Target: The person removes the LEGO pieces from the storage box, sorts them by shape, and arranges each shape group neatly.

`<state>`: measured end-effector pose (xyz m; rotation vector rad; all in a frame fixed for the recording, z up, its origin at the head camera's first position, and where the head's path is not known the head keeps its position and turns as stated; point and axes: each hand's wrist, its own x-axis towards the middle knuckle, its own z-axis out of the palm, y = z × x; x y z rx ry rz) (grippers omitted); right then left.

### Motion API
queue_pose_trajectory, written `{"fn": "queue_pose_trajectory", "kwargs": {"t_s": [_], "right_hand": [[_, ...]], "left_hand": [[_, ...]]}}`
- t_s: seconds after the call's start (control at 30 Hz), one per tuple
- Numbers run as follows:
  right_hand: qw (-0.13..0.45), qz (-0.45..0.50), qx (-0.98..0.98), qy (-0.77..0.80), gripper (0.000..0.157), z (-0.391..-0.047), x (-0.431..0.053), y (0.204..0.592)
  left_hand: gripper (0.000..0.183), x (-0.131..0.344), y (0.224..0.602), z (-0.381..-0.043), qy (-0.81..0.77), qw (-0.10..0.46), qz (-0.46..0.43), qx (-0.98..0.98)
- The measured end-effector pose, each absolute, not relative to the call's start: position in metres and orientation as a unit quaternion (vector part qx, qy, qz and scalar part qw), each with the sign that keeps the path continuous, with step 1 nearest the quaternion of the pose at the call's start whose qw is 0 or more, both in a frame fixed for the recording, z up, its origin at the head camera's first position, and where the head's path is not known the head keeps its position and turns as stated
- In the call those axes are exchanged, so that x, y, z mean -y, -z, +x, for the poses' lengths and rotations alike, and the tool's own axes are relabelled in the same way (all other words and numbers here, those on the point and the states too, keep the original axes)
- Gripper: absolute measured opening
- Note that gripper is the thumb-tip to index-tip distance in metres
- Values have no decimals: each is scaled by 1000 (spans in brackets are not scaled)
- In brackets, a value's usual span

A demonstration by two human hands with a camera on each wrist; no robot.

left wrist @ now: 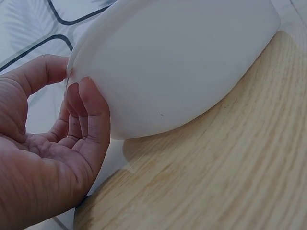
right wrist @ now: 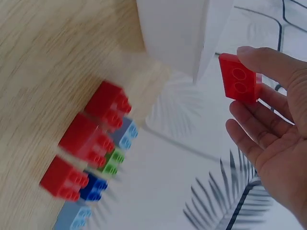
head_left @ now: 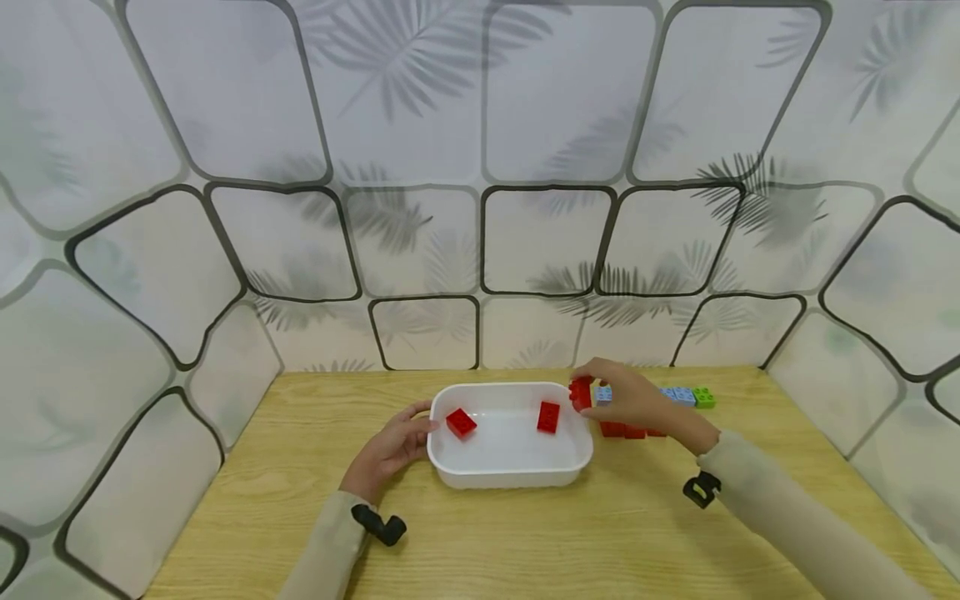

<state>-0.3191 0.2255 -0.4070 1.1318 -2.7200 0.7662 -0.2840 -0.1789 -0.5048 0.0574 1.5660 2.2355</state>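
Note:
A white plastic tub (head_left: pixel 510 477) sits on the table with two red toy bricks inside, one red brick (head_left: pixel 461 423) at the left and another red brick (head_left: pixel 548 417) toward the right. My left hand (head_left: pixel 392 447) holds the tub at its left end, thumb at the rim and curled fingers against the outer wall (left wrist: pixel 168 72). Between thumb and fingers, my right hand (head_left: pixel 633 402) pinches a red brick (right wrist: pixel 235 80) raised at the tub's right end. In the right wrist view its side with two ring marks shows.
To the right of the tub, a front row of red bricks (right wrist: pixel 86 139) stands on the wooden table (head_left: pixel 480 542). Behind it is a row with light blue bricks (head_left: pixel 682 395), a green brick (head_left: pixel 703 397) and a dark blue brick (right wrist: pixel 93 187). A patterned backdrop (head_left: pixel 547 242) rises behind the table.

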Motion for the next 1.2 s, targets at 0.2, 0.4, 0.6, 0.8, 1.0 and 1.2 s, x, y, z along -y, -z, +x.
{"fn": "queue_pose_trajectory", "kwargs": {"t_s": [0.2,0.4,0.6,0.8,1.0,1.2], "right_hand": [[75,349,906,-226,51,-320,-262,398],[62,317,922,-215,51,-320,-298,395],[45,282,932,-225,50,-318,-330,403],[35,259,938,-229,50,-317,-354,417],[14,238,943,-232,53,-319,-367,430],[-9,221,946,-236,56,-318,-373,442]], "left_hand": [[45,178,502,-286,-801,203,18,-563],[47,179,500,-285,-798,196,11,-570],[42,179,502,-283,-798,201,21,-568],[45,178,504,-281,-797,202,23,-569],[45,178,504,-281,-793,196,20,-576],[47,177,504,-281,-791,192,16,-581]]}}
